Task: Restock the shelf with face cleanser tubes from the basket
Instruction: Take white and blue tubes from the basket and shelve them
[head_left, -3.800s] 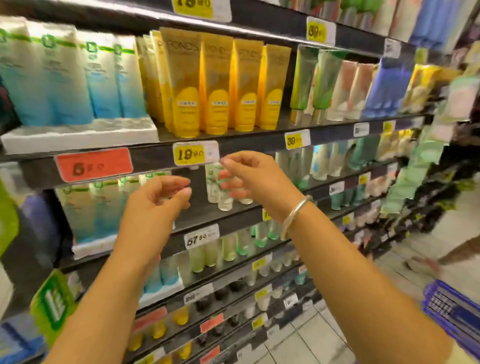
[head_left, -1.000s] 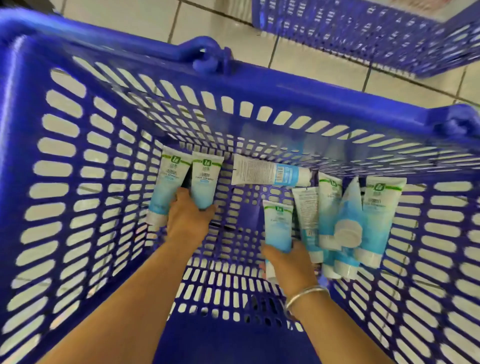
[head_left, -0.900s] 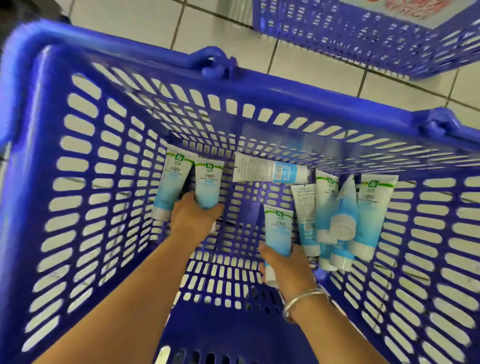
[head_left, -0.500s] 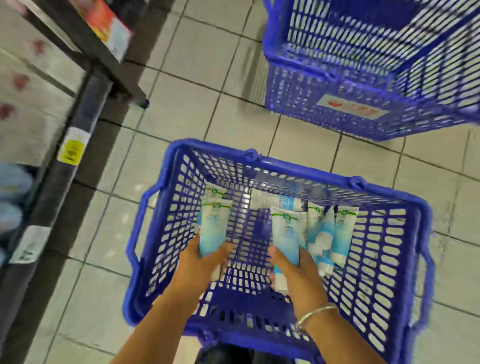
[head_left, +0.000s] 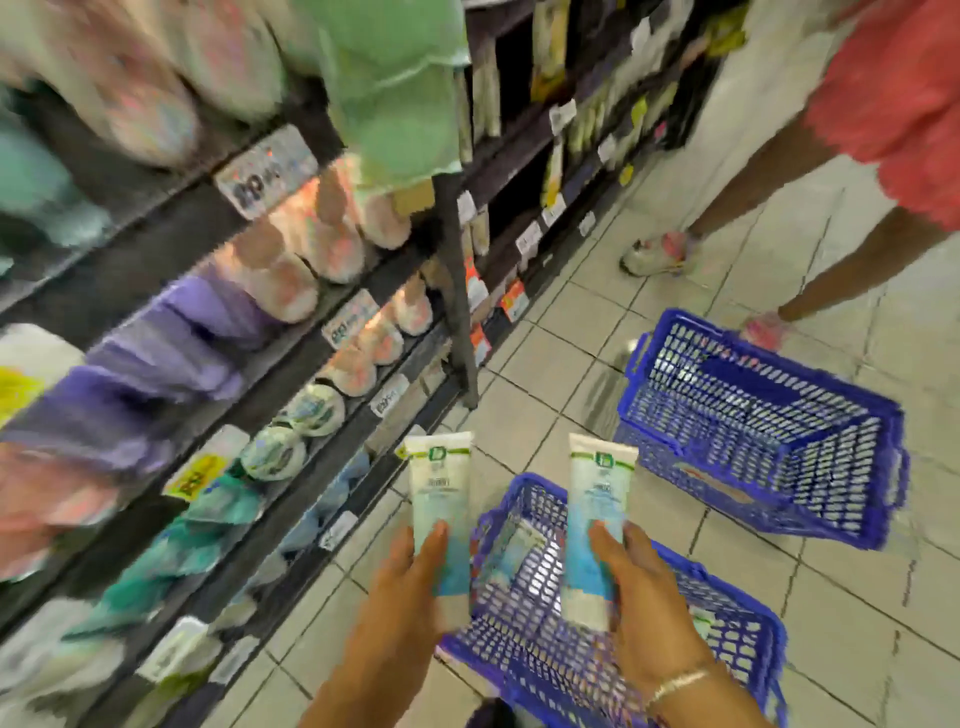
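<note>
Each hand carries one face cleanser tube above the near basket (head_left: 613, 670), which sits on the floor tiles with more tubes dimly visible through its mesh. The left hand (head_left: 410, 587) grips the left tube (head_left: 439, 499) around its lower, blue half, fingers curled over the front; the right hand (head_left: 644, 597) grips the right tube (head_left: 597, 514) the same way, thumb and fingers wrapped round the lower body. Both tubes stand roughly upright, crimped white ends up and caps down towards the palms, long axes near parallel and well apart from one another. The shelf (head_left: 322, 332) rises up and to the left of the basket, its rows heavily blurred, so the matching slot cannot be made out. The left tube lies nearer the shelf edge, so that hand probably has the shorter reach; both must travel up and leftward. A second basket (head_left: 763, 431) stands beyond the near one, and another person's legs (head_left: 769, 171) are past that, clear of the reach path.
</note>
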